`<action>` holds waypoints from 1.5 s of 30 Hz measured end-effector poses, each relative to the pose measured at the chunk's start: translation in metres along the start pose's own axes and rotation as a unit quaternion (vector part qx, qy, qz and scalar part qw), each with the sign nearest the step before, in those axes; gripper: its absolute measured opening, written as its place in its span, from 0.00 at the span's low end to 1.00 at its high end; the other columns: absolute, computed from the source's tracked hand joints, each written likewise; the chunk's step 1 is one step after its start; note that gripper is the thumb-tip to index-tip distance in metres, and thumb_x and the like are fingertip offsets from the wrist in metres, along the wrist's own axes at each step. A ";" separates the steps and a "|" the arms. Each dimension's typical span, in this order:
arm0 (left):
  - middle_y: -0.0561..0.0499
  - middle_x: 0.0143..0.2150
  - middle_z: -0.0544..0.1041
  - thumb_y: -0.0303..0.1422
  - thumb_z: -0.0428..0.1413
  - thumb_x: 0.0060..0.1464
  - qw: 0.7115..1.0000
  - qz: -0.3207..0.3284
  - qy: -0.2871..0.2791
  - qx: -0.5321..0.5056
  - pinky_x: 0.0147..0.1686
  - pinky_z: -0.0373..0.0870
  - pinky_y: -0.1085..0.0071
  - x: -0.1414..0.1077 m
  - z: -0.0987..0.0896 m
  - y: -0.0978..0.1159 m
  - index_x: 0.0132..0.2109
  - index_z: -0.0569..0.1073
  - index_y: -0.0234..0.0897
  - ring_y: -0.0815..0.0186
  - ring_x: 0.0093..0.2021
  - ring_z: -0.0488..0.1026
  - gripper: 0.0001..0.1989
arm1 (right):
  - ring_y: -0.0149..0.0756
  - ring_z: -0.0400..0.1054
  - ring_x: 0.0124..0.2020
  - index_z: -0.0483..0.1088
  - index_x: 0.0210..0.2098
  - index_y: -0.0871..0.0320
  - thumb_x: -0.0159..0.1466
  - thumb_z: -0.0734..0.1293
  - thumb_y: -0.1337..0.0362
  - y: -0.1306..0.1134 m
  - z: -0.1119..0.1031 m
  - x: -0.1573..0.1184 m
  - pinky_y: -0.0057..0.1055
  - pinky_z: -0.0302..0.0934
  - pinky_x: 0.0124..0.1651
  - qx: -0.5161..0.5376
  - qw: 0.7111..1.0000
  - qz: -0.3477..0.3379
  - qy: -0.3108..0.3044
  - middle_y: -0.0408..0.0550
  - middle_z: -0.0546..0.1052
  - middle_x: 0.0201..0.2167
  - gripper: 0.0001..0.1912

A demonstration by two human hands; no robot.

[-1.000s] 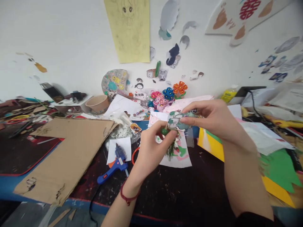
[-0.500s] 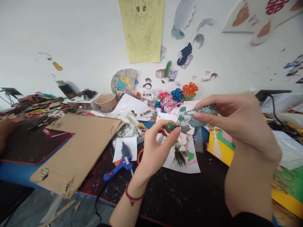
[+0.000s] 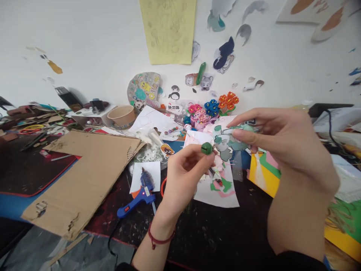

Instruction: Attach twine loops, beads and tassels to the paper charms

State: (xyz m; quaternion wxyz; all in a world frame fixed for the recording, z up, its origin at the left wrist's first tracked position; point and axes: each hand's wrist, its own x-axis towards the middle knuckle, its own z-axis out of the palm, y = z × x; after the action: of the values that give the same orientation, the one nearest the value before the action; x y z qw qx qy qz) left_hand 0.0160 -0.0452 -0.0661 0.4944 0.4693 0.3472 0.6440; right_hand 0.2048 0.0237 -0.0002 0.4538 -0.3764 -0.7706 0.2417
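Two pinches | left grip: green bell at its tip | right grip: cutout jutting left

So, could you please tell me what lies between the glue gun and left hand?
The head view shows a partly hidden orange loop against the dark tabletop.

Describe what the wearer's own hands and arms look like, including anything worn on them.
Both hands are gloveless. The left hand has a thin dark red bracelet with a small knob at the wrist; the right hand shows no wristwear. A black sleeve edges the right forearm.
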 end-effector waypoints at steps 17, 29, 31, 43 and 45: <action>0.55 0.27 0.74 0.33 0.58 0.66 0.978 0.121 0.014 0.169 0.27 0.63 0.77 -0.005 -0.001 0.020 0.37 0.77 0.36 0.75 0.27 0.67 0.08 | 0.36 0.79 0.37 0.82 0.44 0.48 0.63 0.75 0.63 -0.003 0.035 0.002 0.32 0.75 0.40 0.071 0.985 -0.141 -0.072 0.41 0.84 0.37 0.09; 0.57 0.27 0.77 0.29 0.60 0.64 0.976 0.141 0.038 0.165 0.25 0.66 0.83 -0.009 -0.002 0.020 0.40 0.78 0.38 0.79 0.24 0.70 0.03 | 0.37 0.78 0.37 0.80 0.40 0.53 0.61 0.74 0.74 -0.009 0.032 -0.006 0.36 0.73 0.42 -0.109 0.937 -0.323 0.077 0.45 0.83 0.36 0.10; 0.57 0.26 0.77 0.30 0.59 0.65 0.978 0.131 0.043 0.156 0.23 0.66 0.84 -0.009 -0.002 0.021 0.40 0.78 0.37 0.79 0.22 0.69 0.04 | 0.39 0.79 0.37 0.80 0.39 0.55 0.64 0.71 0.74 -0.012 0.029 -0.011 0.37 0.74 0.43 -0.193 0.901 -0.378 0.082 0.47 0.83 0.35 0.08; 0.56 0.24 0.76 0.30 0.60 0.64 0.982 0.098 0.073 0.144 0.19 0.65 0.85 -0.012 -0.002 0.023 0.37 0.80 0.36 0.79 0.20 0.68 0.06 | 0.44 0.79 0.39 0.77 0.44 0.69 0.65 0.69 0.75 -0.015 0.034 -0.015 0.39 0.75 0.40 -0.299 0.817 -0.491 0.038 0.57 0.83 0.38 0.08; 0.56 0.24 0.76 0.31 0.59 0.64 0.983 0.091 0.073 0.143 0.19 0.65 0.85 -0.012 -0.002 0.023 0.37 0.80 0.36 0.79 0.19 0.68 0.07 | 0.45 0.79 0.38 0.77 0.44 0.70 0.64 0.70 0.75 -0.017 0.037 -0.016 0.39 0.75 0.40 -0.313 0.812 -0.490 0.038 0.58 0.83 0.37 0.08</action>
State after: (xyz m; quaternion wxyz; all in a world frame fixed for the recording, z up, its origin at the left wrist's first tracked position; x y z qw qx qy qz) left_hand 0.0076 -0.0631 -0.0491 0.3344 0.5164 0.4267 0.6629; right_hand 0.1710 -0.0002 -0.0135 0.3986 -0.0793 -0.8691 -0.2818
